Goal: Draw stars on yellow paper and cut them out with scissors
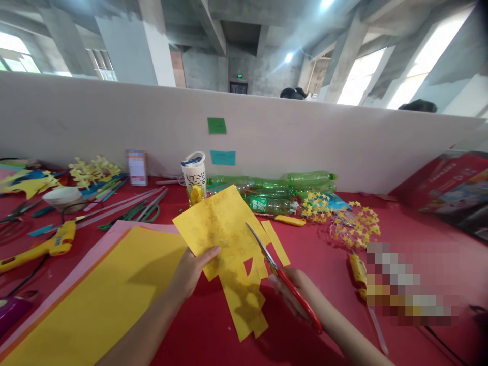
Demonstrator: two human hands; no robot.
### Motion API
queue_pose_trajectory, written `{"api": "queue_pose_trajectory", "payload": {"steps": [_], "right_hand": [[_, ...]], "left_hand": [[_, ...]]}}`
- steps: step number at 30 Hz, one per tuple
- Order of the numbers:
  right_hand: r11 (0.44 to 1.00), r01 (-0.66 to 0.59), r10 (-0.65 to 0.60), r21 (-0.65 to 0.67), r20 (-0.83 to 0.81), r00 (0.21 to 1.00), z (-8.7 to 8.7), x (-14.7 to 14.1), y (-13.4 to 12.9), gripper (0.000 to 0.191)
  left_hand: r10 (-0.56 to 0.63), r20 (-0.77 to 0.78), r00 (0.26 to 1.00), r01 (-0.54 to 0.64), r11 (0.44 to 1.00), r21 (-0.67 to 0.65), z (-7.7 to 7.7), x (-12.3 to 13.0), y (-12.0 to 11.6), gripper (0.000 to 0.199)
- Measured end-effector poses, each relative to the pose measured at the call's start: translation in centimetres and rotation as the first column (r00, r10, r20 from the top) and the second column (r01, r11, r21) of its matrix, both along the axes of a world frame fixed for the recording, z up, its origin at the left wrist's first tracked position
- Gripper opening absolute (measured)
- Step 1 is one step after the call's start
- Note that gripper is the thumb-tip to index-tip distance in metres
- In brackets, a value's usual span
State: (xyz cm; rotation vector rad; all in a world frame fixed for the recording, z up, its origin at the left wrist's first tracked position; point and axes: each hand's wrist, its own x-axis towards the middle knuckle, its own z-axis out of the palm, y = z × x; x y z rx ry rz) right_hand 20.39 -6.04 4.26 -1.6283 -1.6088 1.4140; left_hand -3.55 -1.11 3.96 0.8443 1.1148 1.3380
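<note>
My left hand pinches the lower left edge of a yellow sheet of paper, its thumb on the front. Star outlines are drawn across that sheet, and its lower part has cut-out gaps. In my right hand are red-handled scissors. Their blades point up and left, over the right side of the sheet; whether they touch the paper I cannot tell. A loose yellow strip lies just beyond the blades. More cut yellow paper is below the sheet, partly behind it.
Large yellow sheets lie at the left on pink paper. A yellow glue gun is farther left, another at the right. Green bottles and a white cup stand or lie by the partition. Yellow stars sit at right.
</note>
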Motion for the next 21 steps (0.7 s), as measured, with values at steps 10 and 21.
{"api": "queue_pose_trajectory", "payload": {"steps": [10, 21], "right_hand": [[0.996, -0.048, 0.043, 0.075, 0.070, 0.997, 1.4, -0.2, -0.4, 0.047], [0.999, 0.049, -0.048, 0.001, -0.135, 0.990, -0.4, -1.1, -0.6, 0.051]], "left_hand": [[-0.110, -0.043, 0.993, 0.111, 0.993, 0.027, -0.6, -0.3, -0.2, 0.049], [-0.137, 0.027, 0.990, 0.137, 0.990, 0.013, -0.5, 0.6, -0.7, 0.047]]}}
